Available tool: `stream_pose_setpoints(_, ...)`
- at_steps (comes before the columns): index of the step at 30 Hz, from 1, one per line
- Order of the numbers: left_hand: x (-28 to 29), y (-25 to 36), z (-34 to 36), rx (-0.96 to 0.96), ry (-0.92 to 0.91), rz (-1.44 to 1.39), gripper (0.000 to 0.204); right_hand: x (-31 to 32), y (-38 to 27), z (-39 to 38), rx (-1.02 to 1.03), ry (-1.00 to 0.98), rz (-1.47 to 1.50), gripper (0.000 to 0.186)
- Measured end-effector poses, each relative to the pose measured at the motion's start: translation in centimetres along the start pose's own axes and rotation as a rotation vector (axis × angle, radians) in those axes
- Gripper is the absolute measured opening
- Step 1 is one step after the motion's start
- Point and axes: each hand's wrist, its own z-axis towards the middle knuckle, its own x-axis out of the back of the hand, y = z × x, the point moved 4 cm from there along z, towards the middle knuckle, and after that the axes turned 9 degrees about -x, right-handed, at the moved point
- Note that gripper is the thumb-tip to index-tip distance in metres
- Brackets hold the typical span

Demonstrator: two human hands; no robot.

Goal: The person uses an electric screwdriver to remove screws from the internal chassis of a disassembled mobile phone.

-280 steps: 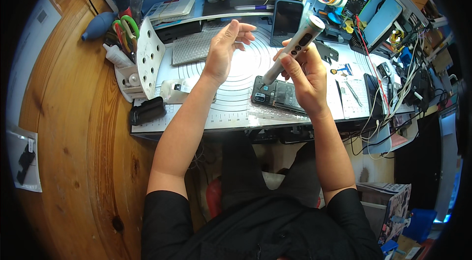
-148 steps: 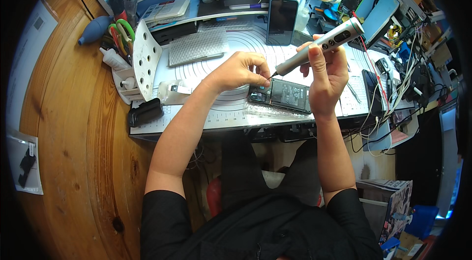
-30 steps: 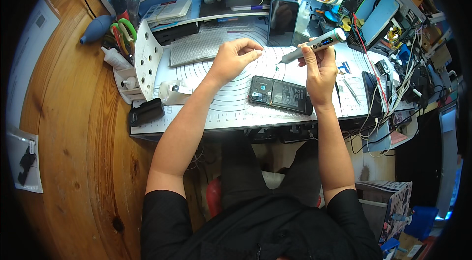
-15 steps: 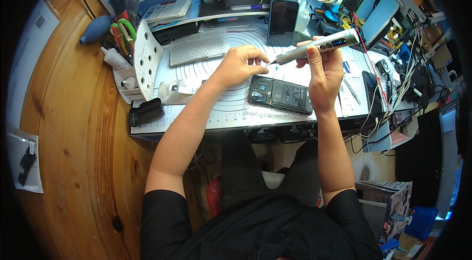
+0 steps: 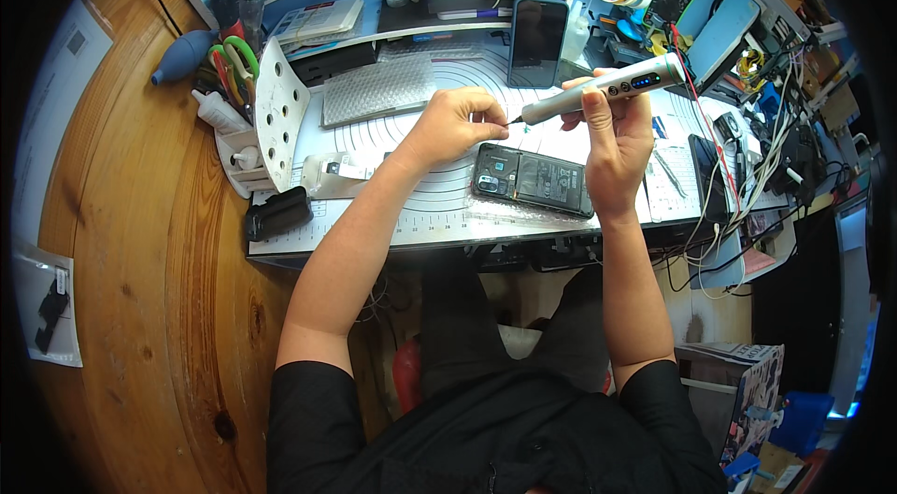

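Observation:
A silver electric screwdriver with a small lit display is gripped in my right hand, its thin bit pointing left. My left hand pinches thumb and fingertips together right at the bit's tip; whatever is between them is too small to make out. Below both hands lies a smartphone with its back cover off, showing the battery and the camera block. It rests on bubble wrap at the front of the white work mat.
A phone stands upright behind my hands. Bubble-wrapped flat pieces lie at the back left, beside a white perforated holder with tools. A black case-like object sits at the front left edge. Cables tangle on the right.
The screwdriver has shifted very slightly left, and my left fingertips have moved a little with its bit. The opened smartphone stays where it was.

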Motion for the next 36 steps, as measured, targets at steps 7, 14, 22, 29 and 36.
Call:
stream_pose_setpoints(7, 0.3, 0.3, 0.0, 0.039, 0.027, -0.034, 0.011, 0.0, -0.2, 0.1, 0.015, -0.015, 0.013, 0.029)
stream_pose_setpoints(14, 0.8, 1.3, 0.0, 0.113, 0.024, -0.080, 0.017, -0.5, -0.5, -0.1, 0.000, -0.049, -0.016, 0.028)
stream_pose_setpoints(22, 2.6, 0.0, 0.3, 0.016, 0.311, -0.301, 0.048, -2.4, -0.5, -1.9, -0.100, -0.201, -0.121, 0.027)
stream_pose_setpoints(29, 2.6, -0.3, 0.3, 0.027, 0.313, -0.317, 0.046, -3.4, -0.5, -2.4, -0.098, -0.200, -0.105, 0.027)
stream_pose_setpoints(36, 2.6, -0.1, 0.3, 0.024, 0.304, -0.309, 0.045, -3.7, -0.4, -2.3, -0.080, -0.210, -0.133, 0.024)
